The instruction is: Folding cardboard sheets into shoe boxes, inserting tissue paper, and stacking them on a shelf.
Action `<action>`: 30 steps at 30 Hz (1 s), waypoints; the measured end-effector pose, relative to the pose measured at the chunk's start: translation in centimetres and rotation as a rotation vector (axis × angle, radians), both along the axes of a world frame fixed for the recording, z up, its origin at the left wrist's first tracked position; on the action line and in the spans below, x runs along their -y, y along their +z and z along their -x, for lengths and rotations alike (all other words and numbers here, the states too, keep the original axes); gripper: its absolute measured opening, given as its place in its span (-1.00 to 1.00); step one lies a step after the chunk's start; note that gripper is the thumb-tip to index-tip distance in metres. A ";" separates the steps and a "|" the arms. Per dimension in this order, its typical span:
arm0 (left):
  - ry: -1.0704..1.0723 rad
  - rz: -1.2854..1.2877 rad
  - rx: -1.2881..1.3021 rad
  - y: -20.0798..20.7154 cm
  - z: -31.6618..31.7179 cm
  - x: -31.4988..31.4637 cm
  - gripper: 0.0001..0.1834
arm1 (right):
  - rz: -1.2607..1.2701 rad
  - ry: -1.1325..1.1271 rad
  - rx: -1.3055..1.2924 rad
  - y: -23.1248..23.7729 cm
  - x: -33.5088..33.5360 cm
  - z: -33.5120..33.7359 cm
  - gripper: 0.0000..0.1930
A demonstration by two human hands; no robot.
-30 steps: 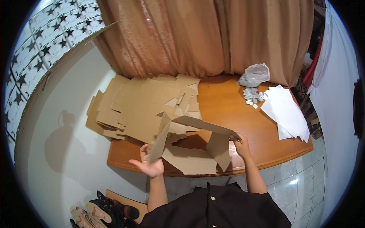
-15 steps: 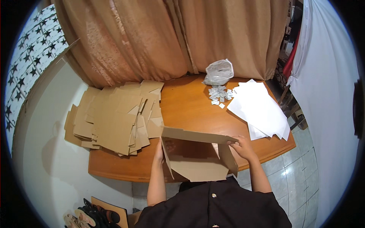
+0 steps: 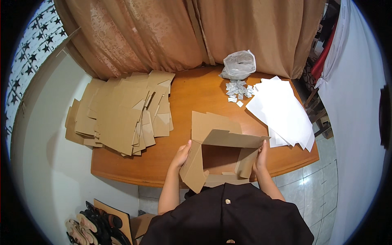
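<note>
Between my two hands is a brown cardboard box, partly folded, with its flaps standing out. The wooden table top shows through its open middle. My left hand grips the left wall, thumb near the upper corner. On the right side, my right hand holds the wall close to the far right corner, its fingers partly hidden behind the cardboard. One wide flap points away from me at the far left, and another hangs out at the near left.
Flat cardboard pieces lie stacked on the table's left. White paper sheets lie at the right, beside small silvery packets and a clear plastic bag. Shoes stand at lower left, below the wooden table.
The box has turned and shifted slightly to the right, so a far flap and the open middle now show. Both hands have moved with it, still gripping its sides.
</note>
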State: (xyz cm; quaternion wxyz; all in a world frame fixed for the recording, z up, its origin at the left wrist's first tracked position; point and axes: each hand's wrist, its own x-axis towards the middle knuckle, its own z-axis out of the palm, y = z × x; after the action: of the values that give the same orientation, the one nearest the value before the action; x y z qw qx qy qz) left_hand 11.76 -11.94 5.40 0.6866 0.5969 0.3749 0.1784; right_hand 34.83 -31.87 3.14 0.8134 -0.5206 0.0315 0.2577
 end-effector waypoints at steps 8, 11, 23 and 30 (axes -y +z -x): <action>0.241 -0.108 0.186 -2.1 0.0 -1.4 -0.50 | 0.134 0.487 -0.441 -2.8 -0.7 -1.7 -0.32; 0.287 -0.219 0.280 -1.2 -1.4 -1.3 -0.53 | -0.256 0.662 -0.355 -7.5 -0.5 -3.7 -0.37; 0.544 -0.525 0.153 -6.3 -1.1 -5.5 -0.48 | -0.073 0.612 0.170 -8.3 -4.0 -8.3 -0.59; 0.320 -0.526 0.402 -8.0 -1.5 -5.6 -0.58 | 0.121 0.549 -0.078 -7.0 -5.9 -8.1 -0.62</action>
State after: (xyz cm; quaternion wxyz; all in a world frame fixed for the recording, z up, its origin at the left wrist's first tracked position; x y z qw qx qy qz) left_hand 13.22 -6.32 -2.64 0.5330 0.6400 0.2624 0.4873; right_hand 42.90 -26.01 -3.88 0.6787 -0.5468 -0.0644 0.4860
